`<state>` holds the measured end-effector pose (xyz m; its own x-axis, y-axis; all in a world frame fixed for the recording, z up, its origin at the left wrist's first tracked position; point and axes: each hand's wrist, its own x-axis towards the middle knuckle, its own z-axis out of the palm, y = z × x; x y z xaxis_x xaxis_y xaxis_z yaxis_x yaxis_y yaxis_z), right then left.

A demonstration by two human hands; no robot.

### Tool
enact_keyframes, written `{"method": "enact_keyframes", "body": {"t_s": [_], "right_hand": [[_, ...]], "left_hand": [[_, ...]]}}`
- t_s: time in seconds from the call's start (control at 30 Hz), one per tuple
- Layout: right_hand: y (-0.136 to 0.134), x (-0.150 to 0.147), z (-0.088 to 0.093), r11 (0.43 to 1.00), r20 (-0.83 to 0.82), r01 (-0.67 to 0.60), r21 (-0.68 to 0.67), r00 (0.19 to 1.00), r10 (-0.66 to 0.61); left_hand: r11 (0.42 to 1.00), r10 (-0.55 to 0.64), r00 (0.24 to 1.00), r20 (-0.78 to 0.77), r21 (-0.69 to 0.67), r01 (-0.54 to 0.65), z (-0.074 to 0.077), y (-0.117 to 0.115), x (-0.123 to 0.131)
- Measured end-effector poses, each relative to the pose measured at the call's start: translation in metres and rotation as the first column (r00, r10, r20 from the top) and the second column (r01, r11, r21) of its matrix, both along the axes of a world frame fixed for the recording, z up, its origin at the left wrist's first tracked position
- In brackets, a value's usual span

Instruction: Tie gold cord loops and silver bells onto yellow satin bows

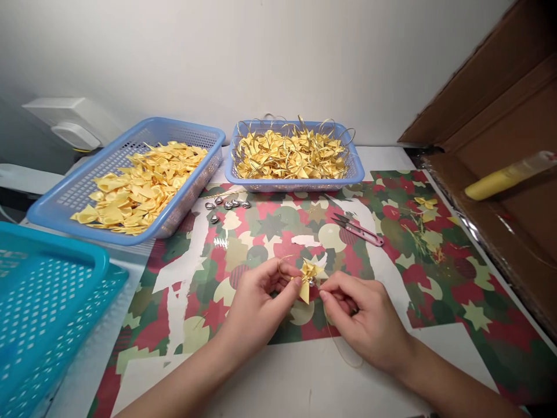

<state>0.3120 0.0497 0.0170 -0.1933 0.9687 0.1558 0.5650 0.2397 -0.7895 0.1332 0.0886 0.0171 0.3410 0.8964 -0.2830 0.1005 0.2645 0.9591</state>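
My left hand (272, 296) is closed on a yellow ribbon bow (308, 281), pinching its left side between thumb and fingers. A small silver bell (312, 282) sits at the bow's right side. Just right of the bell, my right hand (359, 310) is closed, thumb and index finger pinched at a thin thread. A loop of this thread (343, 354) hangs below the right hand. Whatever else the right fingertips hold is too small to tell. Gold cord curls above the left fingers.
Yellow bows (143, 188) fill a blue basket (159, 229) at left; bows with gold cords lie in another basket (296, 184) behind. Silver bells (228, 204), pink-handled snips (359, 230) and thread scraps (422, 232) lie on the patterned sheet. A teal basket (102, 261) stands near left.
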Motion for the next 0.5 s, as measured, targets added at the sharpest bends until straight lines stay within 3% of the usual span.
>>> {"method": "enact_keyframes", "body": {"t_s": [0.5], "right_hand": [[0.0011,-0.0005,0.003,1.0,-0.005,-0.013,-0.015,1.0,0.013]], "left_hand": [[0.957,-0.008,0.983,-0.183,0.285,0.061,-0.0055,-0.0034,-0.0009]]}}
